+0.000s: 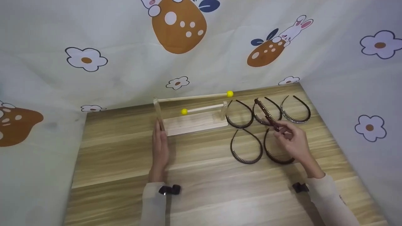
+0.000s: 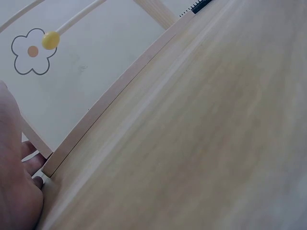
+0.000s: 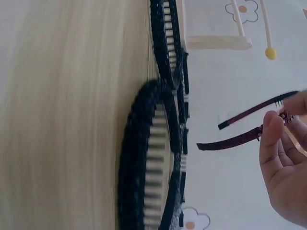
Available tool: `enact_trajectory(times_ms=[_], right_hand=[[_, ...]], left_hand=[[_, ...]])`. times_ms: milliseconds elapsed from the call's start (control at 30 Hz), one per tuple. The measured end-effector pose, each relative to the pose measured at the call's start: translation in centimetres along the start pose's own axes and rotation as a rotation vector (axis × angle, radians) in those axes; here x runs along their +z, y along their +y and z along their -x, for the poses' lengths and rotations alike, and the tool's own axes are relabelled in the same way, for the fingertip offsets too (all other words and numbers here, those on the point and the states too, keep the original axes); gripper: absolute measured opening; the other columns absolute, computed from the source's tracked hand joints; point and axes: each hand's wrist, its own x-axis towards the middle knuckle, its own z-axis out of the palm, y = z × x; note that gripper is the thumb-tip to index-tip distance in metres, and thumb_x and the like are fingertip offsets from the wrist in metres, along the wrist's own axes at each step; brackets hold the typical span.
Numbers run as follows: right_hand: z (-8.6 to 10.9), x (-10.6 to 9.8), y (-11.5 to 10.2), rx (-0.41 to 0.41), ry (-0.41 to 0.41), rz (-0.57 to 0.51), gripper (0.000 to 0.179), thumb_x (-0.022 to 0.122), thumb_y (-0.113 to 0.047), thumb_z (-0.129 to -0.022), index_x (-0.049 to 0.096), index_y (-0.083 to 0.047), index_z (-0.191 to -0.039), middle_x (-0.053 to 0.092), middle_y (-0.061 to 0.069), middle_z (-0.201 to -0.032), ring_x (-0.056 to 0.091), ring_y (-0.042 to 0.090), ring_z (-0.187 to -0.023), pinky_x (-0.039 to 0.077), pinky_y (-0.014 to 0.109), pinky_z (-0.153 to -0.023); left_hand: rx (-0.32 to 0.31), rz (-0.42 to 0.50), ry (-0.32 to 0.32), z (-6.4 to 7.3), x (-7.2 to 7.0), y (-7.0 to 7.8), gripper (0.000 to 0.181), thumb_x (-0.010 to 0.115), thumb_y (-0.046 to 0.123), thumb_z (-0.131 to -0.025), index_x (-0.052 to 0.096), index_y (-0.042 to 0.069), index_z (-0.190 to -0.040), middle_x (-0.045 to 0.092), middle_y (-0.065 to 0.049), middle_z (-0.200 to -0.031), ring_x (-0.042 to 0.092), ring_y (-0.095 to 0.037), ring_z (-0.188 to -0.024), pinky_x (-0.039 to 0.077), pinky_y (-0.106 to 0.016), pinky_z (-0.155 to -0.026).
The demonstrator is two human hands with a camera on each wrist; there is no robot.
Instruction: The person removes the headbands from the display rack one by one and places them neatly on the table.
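My left hand point(image 1: 160, 150) holds the left upright of a pale wooden rack point(image 1: 196, 123), with fingers at its lower end; in the left wrist view, fingertips point(image 2: 33, 163) show around the base's corner. The rack carries two wooden rods with yellow ball ends point(image 1: 230, 94). My right hand point(image 1: 293, 139) pinches a dark reddish-brown toothed headband point(image 1: 266, 113) between thumb and fingers, raised above the table. In the right wrist view, the two free ends of this headband point(image 3: 235, 140) point toward the rack.
Several dark toothed headbands lie right of the rack in two rows, among them one at front left point(image 1: 247, 161) and one at far right point(image 1: 296, 120). The wood-grain table point(image 1: 201, 194) meets a printed cloth point(image 1: 132, 75) along its back and right edges.
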Motion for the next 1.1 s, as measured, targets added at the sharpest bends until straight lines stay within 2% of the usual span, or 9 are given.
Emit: enact_trajectory(times_ms=[200, 333, 467, 633, 700, 833, 1100], right_hand=[[0.9, -2.0, 0.2, 0.021, 0.083, 0.105, 0.021, 0.081, 0.015, -0.092, 0.079, 0.009, -0.112, 0.076, -0.005, -0.096, 0.067, 0.001, -0.076, 0.052, 0.012, -0.060], [1.8, -3.2, -0.5, 0.008, 0.124, 0.179, 0.016, 0.080, 0.018, -0.091, 0.078, 0.012, -0.105, 0.073, -0.013, -0.093, 0.065, -0.001, -0.075, 0.051, 0.009, -0.062], [2.9, -4.5, -0.5, -0.025, 0.133, 0.218, 0.020, 0.080, 0.022, -0.087, 0.078, 0.013, -0.104, 0.075, -0.001, -0.096, 0.065, -0.002, -0.076, 0.053, 0.007, -0.068], [3.9, -6.7, 3.3, -0.118, 0.097, 0.301, 0.031, 0.085, 0.023, -0.080, 0.079, 0.010, -0.107, 0.074, 0.024, -0.109, 0.063, -0.003, -0.086, 0.051, 0.006, -0.083], [4.3, -7.6, 4.3, -0.156, 0.065, 0.324, 0.034, 0.086, 0.022, -0.078, 0.080, 0.008, -0.109, 0.074, 0.026, -0.113, 0.063, -0.003, -0.093, 0.050, 0.006, -0.087], [5.0, -9.1, 4.7, -0.184, 0.007, 0.360, 0.035, 0.088, 0.019, -0.079, 0.081, 0.006, -0.111, 0.073, 0.026, -0.122, 0.061, -0.004, -0.108, 0.048, 0.005, -0.092], [6.2, -11.9, 5.1, -0.166, 0.012, 0.453, 0.037, 0.088, 0.023, -0.076, 0.079, 0.008, -0.108, 0.066, 0.033, -0.129, 0.052, -0.011, -0.119, 0.042, 0.000, -0.096]], left_hand=[[-0.032, 0.002, -0.006, 0.2, 0.1, 0.2, 0.062, 0.025, 0.042, -0.122, 0.012, 0.024, -0.181, 0.013, -0.012, -0.186, 0.014, -0.041, -0.170, 0.014, -0.075, -0.131], [-0.034, 0.002, -0.013, 0.3, 0.1, 0.3, 0.066, 0.022, 0.045, -0.122, 0.012, 0.017, -0.180, 0.015, -0.013, -0.185, 0.015, -0.040, -0.170, 0.014, -0.069, -0.134], [-0.031, 0.009, -0.009, 0.2, 0.1, 0.3, 0.065, 0.023, 0.044, -0.122, 0.012, 0.016, -0.180, 0.014, -0.014, -0.185, 0.016, -0.039, -0.170, 0.016, -0.067, -0.134], [-0.043, 0.019, -0.012, 0.2, 0.0, 0.4, 0.063, 0.024, 0.041, -0.122, 0.012, 0.021, -0.181, 0.011, -0.012, -0.186, 0.014, -0.039, -0.170, 0.013, -0.069, -0.134], [-0.046, 0.017, -0.017, 0.3, 0.0, 0.3, 0.062, 0.025, 0.040, -0.122, 0.011, 0.024, -0.181, 0.011, -0.010, -0.186, 0.013, -0.039, -0.170, 0.012, -0.071, -0.133], [-0.055, 0.008, -0.019, 0.2, -0.1, 0.3, 0.062, 0.025, 0.044, -0.122, 0.010, 0.030, -0.181, 0.012, -0.009, -0.186, 0.015, -0.040, -0.170, 0.013, -0.074, -0.132], [-0.069, -0.002, -0.009, 0.3, -0.1, 0.2, 0.063, 0.023, 0.046, -0.122, 0.013, 0.026, -0.181, 0.012, -0.011, -0.186, 0.017, -0.040, -0.169, 0.015, -0.069, -0.133]])
